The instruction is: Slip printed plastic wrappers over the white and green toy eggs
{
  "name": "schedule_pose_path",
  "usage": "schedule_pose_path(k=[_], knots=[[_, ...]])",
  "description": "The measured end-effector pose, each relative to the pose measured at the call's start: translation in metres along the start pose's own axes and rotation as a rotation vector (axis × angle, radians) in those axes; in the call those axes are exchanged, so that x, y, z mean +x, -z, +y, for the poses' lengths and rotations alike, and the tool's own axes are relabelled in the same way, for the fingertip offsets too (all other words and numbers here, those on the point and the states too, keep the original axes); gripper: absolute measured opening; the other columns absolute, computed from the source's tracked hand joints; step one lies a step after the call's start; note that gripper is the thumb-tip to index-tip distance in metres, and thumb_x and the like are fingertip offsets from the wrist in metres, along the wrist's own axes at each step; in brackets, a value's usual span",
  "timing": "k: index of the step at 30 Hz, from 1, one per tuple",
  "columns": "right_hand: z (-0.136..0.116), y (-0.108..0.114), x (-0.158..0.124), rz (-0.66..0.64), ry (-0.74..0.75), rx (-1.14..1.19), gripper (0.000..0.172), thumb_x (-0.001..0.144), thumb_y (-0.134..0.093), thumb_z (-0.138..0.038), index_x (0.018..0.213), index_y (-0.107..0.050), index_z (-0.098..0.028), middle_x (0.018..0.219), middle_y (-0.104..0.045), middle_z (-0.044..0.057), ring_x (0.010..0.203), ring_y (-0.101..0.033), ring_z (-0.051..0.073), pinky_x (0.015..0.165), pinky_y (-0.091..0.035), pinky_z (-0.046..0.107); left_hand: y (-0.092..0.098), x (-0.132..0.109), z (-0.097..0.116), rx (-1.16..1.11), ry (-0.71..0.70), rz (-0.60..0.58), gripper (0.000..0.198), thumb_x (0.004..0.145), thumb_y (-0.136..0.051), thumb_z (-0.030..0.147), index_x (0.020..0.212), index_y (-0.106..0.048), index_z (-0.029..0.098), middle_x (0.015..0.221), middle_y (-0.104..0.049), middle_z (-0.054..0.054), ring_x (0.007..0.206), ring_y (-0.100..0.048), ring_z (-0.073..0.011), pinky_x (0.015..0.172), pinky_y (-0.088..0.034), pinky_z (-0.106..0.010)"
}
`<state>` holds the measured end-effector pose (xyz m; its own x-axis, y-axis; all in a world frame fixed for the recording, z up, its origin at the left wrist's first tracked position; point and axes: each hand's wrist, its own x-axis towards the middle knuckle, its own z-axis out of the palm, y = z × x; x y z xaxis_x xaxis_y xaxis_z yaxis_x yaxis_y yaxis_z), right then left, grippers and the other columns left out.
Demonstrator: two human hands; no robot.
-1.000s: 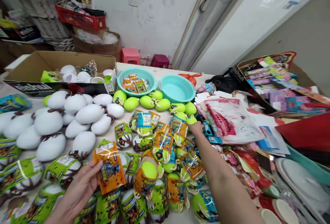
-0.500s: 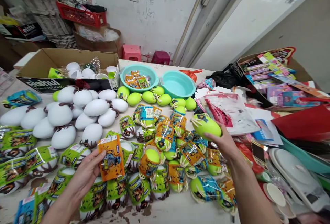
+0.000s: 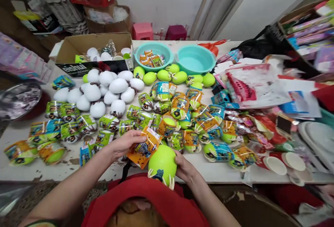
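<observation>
My left hand (image 3: 128, 142) is closed on the upper edge of an orange printed packet (image 3: 144, 149). Beside it, my right hand (image 3: 183, 167) grips a lime-green toy egg (image 3: 162, 162) with pale claw-like fingers at its lower end. Egg and packet meet close to my body, at the table's front edge; the packet's right side lies against or just behind the egg. Past my hands lie several wrapped eggs in orange, green and blue sleeves, such as this wrapped egg (image 3: 167, 126). White eggs (image 3: 118, 85) with brown claws are heaped to the left.
A teal basin (image 3: 153, 67) with small packets stands at the back beside another teal basin (image 3: 195, 72). To their left is a cardboard box (image 3: 70, 51) with white shells. Plastic bags (image 3: 255, 84) and paper cups (image 3: 273, 164) lie at the right. A metal bowl (image 3: 21, 100) stands at the left.
Both hands have come in toward my body, bringing the packet and the green egg together. The egg has turned so its claws point down. My view has tilted downward.
</observation>
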<state>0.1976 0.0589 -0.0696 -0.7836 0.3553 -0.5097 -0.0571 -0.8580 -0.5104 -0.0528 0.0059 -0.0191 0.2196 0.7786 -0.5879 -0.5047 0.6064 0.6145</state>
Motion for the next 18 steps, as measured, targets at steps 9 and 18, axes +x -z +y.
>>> schedule_pose_path(k=[9,18], knots=[[0.000,-0.057,0.001,-0.091,-0.093,-0.102,0.078,0.058,-0.080,-0.023,0.130,-0.048,-0.023,0.117,-0.065,0.009,0.103,-0.064,0.026,0.090,-0.050,0.039,0.017,-0.020,0.019,0.043,-0.010,-0.027,0.034,0.071,-0.075,0.034,0.098,-0.073,0.014,0.093,-0.074,-0.010,0.077,-0.067,-0.0185,0.080,-0.049,-0.031],[-0.018,-0.056,0.030,-0.253,-0.214,-0.235,0.083,0.060,-0.078,-0.018,0.135,-0.043,-0.024,0.123,-0.062,0.007,0.110,-0.060,0.023,0.093,-0.048,0.035,0.006,-0.013,0.030,0.249,0.056,-0.157,0.024,0.072,-0.073,0.037,0.080,-0.070,0.015,0.076,-0.070,-0.003,0.065,-0.060,-0.0141,0.069,-0.045,-0.028]])
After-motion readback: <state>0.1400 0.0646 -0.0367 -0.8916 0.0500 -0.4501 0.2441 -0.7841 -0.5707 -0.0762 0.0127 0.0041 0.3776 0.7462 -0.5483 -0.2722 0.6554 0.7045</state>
